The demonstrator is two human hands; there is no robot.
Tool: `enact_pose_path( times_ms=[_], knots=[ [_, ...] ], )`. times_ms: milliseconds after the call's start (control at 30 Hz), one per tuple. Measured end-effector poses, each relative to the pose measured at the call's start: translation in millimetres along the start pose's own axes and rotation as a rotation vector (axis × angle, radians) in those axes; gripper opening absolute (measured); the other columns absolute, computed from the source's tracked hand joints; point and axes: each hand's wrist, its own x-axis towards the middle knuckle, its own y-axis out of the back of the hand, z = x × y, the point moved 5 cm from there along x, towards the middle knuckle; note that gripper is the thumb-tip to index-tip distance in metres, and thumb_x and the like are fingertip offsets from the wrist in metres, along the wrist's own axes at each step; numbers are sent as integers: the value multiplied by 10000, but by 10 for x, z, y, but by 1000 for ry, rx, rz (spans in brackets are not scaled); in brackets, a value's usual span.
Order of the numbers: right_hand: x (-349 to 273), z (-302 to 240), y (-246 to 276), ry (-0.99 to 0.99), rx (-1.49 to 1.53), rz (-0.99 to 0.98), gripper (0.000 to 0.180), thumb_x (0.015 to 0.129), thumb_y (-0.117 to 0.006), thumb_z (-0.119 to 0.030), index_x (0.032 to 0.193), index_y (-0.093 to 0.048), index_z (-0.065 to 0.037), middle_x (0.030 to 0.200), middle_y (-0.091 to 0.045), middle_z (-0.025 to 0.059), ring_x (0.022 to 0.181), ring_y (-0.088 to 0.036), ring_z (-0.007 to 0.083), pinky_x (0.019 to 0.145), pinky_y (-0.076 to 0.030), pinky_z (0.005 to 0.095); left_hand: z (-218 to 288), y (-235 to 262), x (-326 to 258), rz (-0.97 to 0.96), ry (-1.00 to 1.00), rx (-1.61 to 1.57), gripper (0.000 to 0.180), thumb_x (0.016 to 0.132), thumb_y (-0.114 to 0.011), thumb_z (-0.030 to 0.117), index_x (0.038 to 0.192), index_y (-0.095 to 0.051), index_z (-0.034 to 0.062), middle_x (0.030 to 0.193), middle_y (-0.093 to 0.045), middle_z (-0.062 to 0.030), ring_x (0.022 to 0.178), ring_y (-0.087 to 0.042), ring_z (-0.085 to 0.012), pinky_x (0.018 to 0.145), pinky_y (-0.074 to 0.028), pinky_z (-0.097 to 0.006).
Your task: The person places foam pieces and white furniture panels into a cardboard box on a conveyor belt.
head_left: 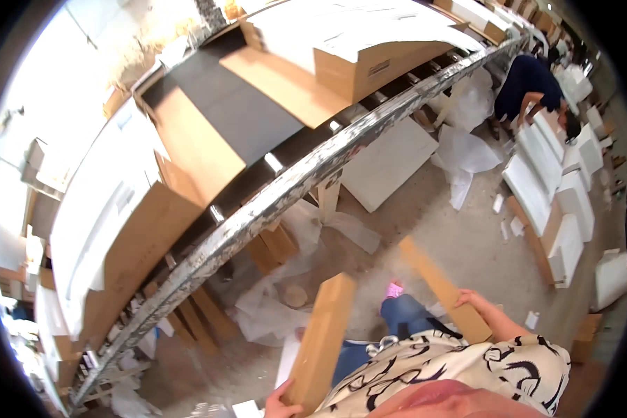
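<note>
The person is standing beside the long bench (pixel 272 202), looking down, and is carrying two flat cardboard pieces, one on each side of the body. The left hand (pixel 280 403) is gripping the near end of the left cardboard piece (pixel 322 341), fingers curled round its lower corner; that piece is a long, narrow, plain tan slab, smooth-faced, running up and away from the hand and hanging over the floor (pixel 460 244) in front of the person's blue-jeaned leg. The right hand (pixel 471 301) is closing over the edge of the right cardboard piece (pixel 442 289), a similar tan strip slanting from upper left down toward the hip, its lower end hidden behind the patterned white shirt. Crumpled clear plastic sheeting (pixel 272 306) is lying on the floor just beyond the left piece, under the bench's paint-spattered edge. More brown cartons (pixel 369 66) and white panels are sitting on the bench top. Well apart, at upper right, another person in dark blue (pixel 529 87) is bending over a row of white moulded blocks (pixel 550 195).
</note>
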Motion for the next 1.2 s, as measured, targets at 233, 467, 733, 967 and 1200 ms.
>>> enact_pose_path(
  times_ms=[233,467,733,967,1200],
  knots=[
    [13,-603,1387,106,370,170,262,602,-611,-186,834,-572,-72,787,-571,71,696,-572,181,573,-480,328,1965,-1708,361,-49,-435,236,934,426,-779,118,1293,-447,21,1172,-485,-67,1135,-445,-189,1008,-291,-306],
    [-188,-2138,2589,663,464,231,511,603,-586,-131,1101,-552,-21,935,-588,71,751,-577,163,644,-475,287,3828,-3169,850,-343,-903,-165,971,476,-740,95,1343,-321,-29,1210,-497,-144,1115,-492,-247,962,-366,-322],
    [-753,-4425,3255,1033,293,292,712,592,-574,-120,1279,-443,14,1109,-564,73,946,-554,144,795,-431,239,5347,-3443,1802,-314,-1260,-433,674,537,-680,221,1118,-449,-30,962,-546,-112,845,-550,-223,728,-445,-298],
    [-296,-6594,3668,1034,132,138,667,617,-571,-124,1267,-466,-18,1073,-577,77,865,-570,131,732,-439,220,6268,-3940,2219,-55,-1243,-515,603,570,-652,245,1086,-468,-7,928,-542,-108,801,-549,-212,673,-455,-316],
    [1047,-8786,3800,931,-220,-62,607,642,-552,-155,1233,-491,-33,970,-592,75,819,-558,125,713,-432,211,6467,-4327,2654,38,-1171,-477,573,676,-599,207,1178,-431,-12,1057,-530,-175,893,-570,-274,726,-505,-357]
  ],
)
